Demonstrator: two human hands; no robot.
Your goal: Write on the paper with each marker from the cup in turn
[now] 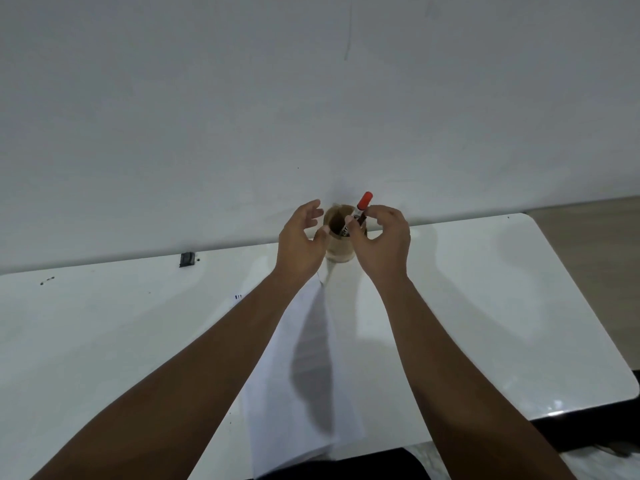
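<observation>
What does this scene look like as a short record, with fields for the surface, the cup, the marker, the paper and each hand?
surface: white table against a white wall
cup: brown cup, upright at the table's far edge
marker: red-capped marker, tilted, lower end in the cup
paper: white sheet between the forearms
left hand: left hand open, beside the cup
right hand: right hand fingers pinching the marker

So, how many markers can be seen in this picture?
1. The red-capped marker stands tilted in the brown cup at the table's far edge, with the right hand's fingers on it. The cup's inside is dark, so others may be hidden.
</observation>
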